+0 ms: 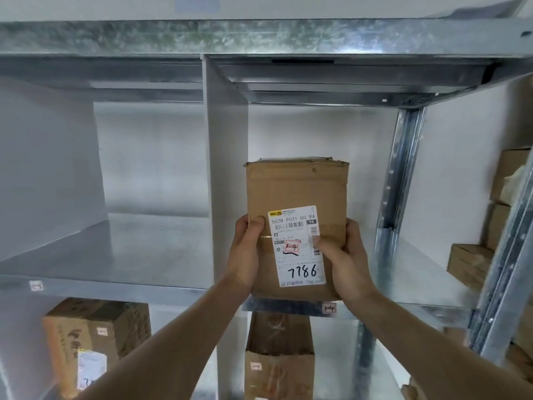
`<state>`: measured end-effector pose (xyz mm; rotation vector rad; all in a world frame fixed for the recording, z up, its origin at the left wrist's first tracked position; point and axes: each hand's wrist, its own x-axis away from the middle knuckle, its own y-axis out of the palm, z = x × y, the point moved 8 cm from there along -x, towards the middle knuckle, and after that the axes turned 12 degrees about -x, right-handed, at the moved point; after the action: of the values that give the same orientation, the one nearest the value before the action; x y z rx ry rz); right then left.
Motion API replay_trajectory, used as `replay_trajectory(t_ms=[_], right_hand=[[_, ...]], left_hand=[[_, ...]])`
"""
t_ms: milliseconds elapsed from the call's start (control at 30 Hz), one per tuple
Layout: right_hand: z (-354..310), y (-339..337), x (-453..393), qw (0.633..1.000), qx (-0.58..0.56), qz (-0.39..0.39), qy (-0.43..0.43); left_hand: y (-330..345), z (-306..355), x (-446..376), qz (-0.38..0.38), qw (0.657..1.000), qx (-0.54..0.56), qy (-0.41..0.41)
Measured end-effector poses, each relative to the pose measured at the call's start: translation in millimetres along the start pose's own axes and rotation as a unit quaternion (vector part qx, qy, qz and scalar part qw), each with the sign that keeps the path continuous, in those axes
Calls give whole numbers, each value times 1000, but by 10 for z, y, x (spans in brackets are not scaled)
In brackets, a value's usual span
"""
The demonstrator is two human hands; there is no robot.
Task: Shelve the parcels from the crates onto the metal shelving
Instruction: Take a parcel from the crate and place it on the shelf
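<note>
Left hand [245,252] and right hand [346,261], fingers clamped on the parcel [297,226], hold it upright at the shelf [144,255] front edge, right bay, not yet released; boxes [95,336] already below, crates out of view.

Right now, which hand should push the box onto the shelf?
Probably the right hand. It grips the parcel on the side away from the white divider, with open shelf beside it. The left hand is squeezed next to the divider.
</note>
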<state>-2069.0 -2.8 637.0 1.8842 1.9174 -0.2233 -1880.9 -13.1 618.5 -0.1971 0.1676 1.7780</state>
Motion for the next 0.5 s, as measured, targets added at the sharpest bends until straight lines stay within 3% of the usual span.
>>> replay_trajectory(t_ms=[233, 500], right_hand=[[159, -34, -177, 998, 60, -29, -6], [294, -32, -407, 999, 50, -15, -12]], left_hand=[[35, 43, -98, 26, 999, 3, 23], [73, 61, -301, 37, 998, 15, 42]])
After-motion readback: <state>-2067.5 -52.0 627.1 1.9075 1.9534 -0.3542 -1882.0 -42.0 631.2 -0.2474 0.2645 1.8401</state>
